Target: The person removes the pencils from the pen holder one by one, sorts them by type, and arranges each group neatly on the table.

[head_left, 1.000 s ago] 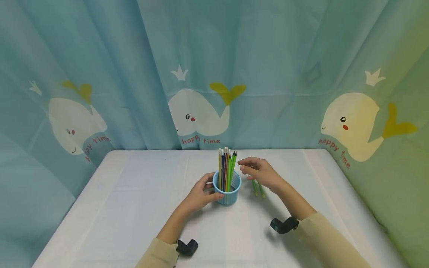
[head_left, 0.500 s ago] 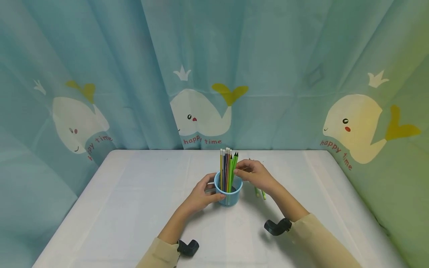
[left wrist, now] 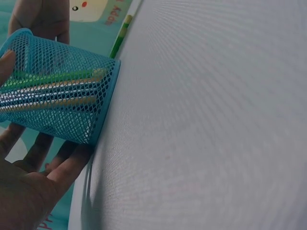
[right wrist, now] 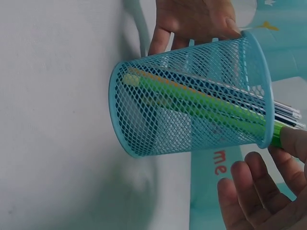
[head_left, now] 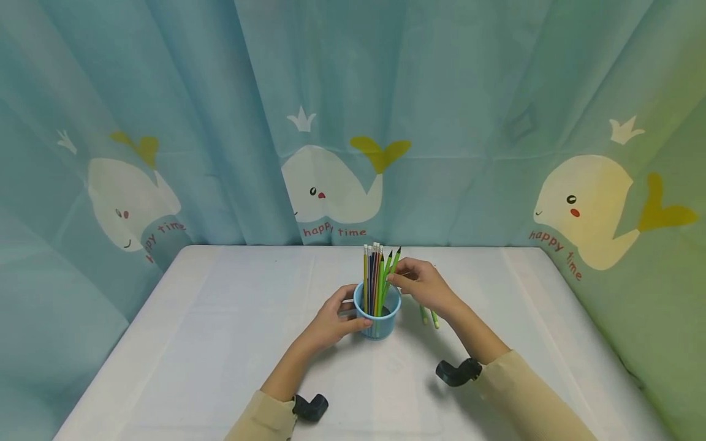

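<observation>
A light blue mesh pencil cup stands upright on the table, holding several pencils. My left hand grips the cup from its left side, thumb in front and fingers behind; in the left wrist view the fingers lie along the mesh. With thumb and forefinger, my right hand pinches a green pencil just above the rim, as the right wrist view shows. This pencil leans right, black tip up, its lower end inside the cup. Other green pencils and white-topped pencils stand to its left.
Two green pencils lie on the white-covered table right of the cup, partly hidden by the right hand. A blue curtain with whale prints hangs along the table's back edge and sides.
My right hand has moved left to the cup and taken hold of a green pencil, which now tilts right, apart from the others. The left hand keeps its grip on the cup.
</observation>
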`<action>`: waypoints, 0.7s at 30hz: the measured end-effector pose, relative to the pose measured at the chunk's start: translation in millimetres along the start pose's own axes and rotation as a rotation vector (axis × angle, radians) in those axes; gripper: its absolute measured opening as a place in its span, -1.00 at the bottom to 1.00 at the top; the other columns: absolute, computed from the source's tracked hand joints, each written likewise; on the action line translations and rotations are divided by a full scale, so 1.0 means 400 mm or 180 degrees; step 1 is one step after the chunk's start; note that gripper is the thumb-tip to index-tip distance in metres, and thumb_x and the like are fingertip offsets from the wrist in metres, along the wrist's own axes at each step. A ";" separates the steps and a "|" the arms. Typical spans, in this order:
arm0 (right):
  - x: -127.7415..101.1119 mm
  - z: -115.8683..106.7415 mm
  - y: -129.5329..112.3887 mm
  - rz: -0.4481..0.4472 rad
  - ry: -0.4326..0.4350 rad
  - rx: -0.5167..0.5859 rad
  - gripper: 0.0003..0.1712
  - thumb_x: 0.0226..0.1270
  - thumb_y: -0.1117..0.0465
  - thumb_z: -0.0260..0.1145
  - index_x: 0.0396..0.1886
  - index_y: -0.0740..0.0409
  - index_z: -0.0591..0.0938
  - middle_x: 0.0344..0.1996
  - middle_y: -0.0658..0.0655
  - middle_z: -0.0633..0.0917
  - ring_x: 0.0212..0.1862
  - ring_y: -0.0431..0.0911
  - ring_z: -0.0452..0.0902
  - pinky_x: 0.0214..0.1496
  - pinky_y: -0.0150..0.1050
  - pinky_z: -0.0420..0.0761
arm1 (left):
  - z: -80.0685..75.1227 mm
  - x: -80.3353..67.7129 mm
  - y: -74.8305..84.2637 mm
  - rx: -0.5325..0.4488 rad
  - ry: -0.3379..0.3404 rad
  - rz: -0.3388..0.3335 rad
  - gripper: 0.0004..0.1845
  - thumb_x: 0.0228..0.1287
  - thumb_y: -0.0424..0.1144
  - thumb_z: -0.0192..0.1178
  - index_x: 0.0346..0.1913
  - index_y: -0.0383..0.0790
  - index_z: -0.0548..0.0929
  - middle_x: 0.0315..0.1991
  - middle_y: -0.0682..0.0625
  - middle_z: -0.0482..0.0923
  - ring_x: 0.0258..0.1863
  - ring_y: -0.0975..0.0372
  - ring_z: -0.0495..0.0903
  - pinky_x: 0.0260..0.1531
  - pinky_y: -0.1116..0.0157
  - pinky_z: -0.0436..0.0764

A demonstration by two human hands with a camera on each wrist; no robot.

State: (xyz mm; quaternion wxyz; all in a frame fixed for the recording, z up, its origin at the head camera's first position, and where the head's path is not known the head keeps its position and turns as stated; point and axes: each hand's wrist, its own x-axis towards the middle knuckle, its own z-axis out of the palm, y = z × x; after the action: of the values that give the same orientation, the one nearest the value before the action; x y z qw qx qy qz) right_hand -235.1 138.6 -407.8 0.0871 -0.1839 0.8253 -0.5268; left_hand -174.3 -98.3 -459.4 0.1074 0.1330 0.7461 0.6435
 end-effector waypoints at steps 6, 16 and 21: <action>-0.012 -0.018 -0.011 -0.0053 -0.0033 0.0141 -0.74 0.46 0.14 0.27 -0.08 0.27 0.61 -0.09 0.25 0.70 0.02 0.14 0.65 -0.01 0.14 0.69 | 0.002 0.001 0.004 -0.0003 0.0014 -0.0016 -0.22 0.19 -0.25 0.44 0.44 -0.16 0.30 0.35 -0.21 0.37 0.33 -0.11 0.44 0.29 -0.04 0.49; -0.030 -0.038 -0.026 -0.0161 0.0041 0.0353 -0.72 0.51 0.14 0.20 -0.02 0.28 0.60 -0.02 0.25 0.68 -0.01 0.01 0.67 -0.07 -0.13 0.74 | -0.001 0.005 0.005 -0.0100 -0.0045 0.0022 -0.21 0.19 -0.28 0.44 0.44 -0.17 0.29 0.36 -0.23 0.36 0.33 -0.11 0.44 0.30 -0.02 0.48; -0.041 -0.047 -0.036 -0.0113 0.0121 0.0454 -0.72 0.52 0.14 0.19 0.00 0.27 0.60 0.02 0.24 0.67 0.00 0.03 0.68 -0.07 -0.17 0.75 | -0.001 0.003 0.004 -0.0074 -0.0044 0.0033 -0.20 0.18 -0.28 0.45 0.44 -0.17 0.29 0.36 -0.22 0.36 0.32 -0.11 0.44 0.30 -0.03 0.48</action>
State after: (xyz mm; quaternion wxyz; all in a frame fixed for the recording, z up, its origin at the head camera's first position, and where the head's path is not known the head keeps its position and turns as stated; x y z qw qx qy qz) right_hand -223.2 155.3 -387.5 0.0750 -0.1817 0.7838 -0.5891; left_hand -175.2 -98.0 -457.6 0.1107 0.1401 0.7371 0.6518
